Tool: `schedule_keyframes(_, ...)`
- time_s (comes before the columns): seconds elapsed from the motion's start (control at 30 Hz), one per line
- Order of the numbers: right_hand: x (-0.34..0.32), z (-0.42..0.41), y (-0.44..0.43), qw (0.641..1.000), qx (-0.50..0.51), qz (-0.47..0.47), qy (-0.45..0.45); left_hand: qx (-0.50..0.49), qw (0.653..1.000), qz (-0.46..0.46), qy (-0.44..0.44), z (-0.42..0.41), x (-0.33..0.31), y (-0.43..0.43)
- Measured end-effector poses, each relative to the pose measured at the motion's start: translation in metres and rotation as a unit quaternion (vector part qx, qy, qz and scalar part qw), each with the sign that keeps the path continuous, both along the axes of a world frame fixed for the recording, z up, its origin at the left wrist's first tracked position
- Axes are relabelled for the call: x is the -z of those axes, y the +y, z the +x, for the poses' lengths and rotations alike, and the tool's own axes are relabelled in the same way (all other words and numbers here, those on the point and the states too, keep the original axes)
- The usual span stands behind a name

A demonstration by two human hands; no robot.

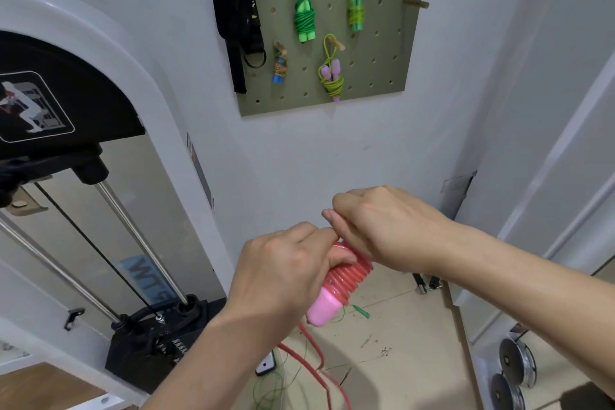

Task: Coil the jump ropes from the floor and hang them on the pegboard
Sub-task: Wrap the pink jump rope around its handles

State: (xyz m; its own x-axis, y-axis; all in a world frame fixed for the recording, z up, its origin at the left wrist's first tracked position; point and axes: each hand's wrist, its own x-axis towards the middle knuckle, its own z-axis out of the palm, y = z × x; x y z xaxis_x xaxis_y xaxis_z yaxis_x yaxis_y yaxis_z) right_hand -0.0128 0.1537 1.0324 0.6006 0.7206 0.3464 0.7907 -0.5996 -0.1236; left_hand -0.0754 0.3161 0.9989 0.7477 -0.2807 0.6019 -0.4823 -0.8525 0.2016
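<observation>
Grip of left hand (279, 271) curls round pink handle (322, 309); right hand (382, 226) pinches red rope (350, 271) coils; blue lettering (149, 276) unreadable.

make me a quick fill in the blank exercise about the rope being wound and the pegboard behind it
1. The glossy cord wound around the pink plastic handle is coloured ____.
2. The left hand grips the wrapped handle and the right hand holds the cord at its upper end, while the loose cord trails down to the tiled ____.
3. The olive-green pegboard is mounted on the white ____.

Missing words: red; floor; wall
</observation>
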Motion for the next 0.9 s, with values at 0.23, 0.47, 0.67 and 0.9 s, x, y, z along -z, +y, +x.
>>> schedule_keyframes(0.23, -0.035, -0.007, 0.000, 0.996, -0.048, 0.059, 0.039, 0.149, 0.896, -0.297, 0.294, 0.005, -0.017, 0.004)
schedule_keyframes(0.47, -0.041, -0.001, 0.015, 0.912, -0.012, 0.335, 0.236, 0.145, 0.811, -0.516, 0.236, 0.001, -0.010, -0.003)
schedule_keyframes(0.67, 0.006, -0.041, 0.015, 0.828, 0.062, 0.327, 0.451, -0.017, 0.789, -0.606, 0.099, 0.001, -0.007, -0.010)
schedule_keyframes(0.9, 0.025, -0.057, 0.037, 0.901, 0.175, 0.347, 0.191, -0.018, 0.773, -0.623, 0.118, 0.000, -0.006, -0.014)
